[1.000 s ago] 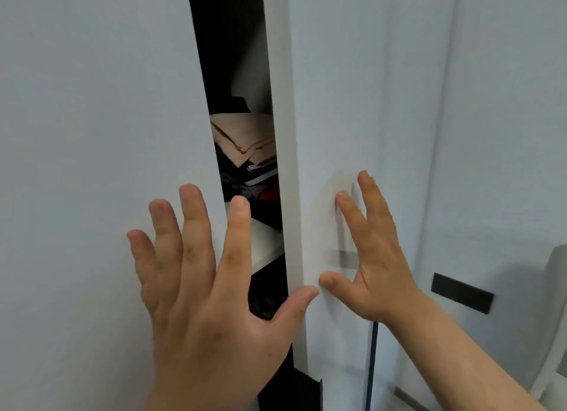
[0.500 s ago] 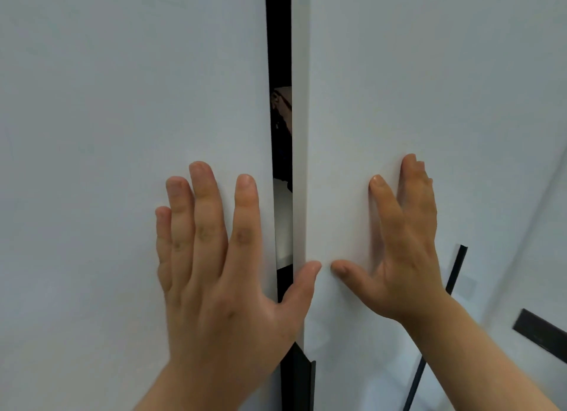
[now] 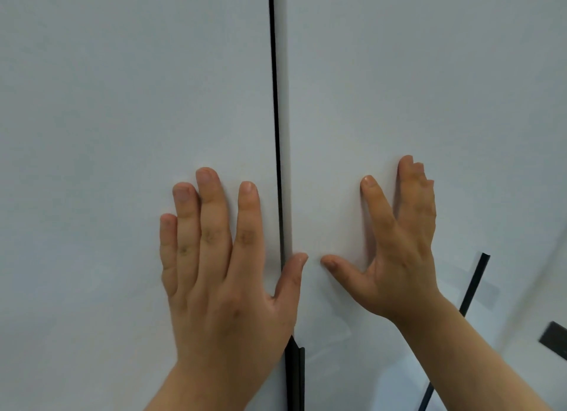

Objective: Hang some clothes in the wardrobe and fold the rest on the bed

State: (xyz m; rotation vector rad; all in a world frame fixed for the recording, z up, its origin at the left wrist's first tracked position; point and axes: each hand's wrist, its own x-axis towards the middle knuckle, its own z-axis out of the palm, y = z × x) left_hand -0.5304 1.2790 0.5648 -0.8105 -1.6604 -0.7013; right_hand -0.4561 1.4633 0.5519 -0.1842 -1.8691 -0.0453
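A home bedroom, seen very close up at a fitted wardrobe. Two tall, plain white wardrobe doors (image 3: 122, 103) fill nearly the whole view, meeting at a thin dark vertical gap (image 3: 276, 103). A dark handle strip (image 3: 297, 377) runs along the door edge near the bottom.

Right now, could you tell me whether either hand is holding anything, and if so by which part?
Nothing is held. The left hand lies flat on the left wardrobe door, the right hand flat on the right door, fingers straight.
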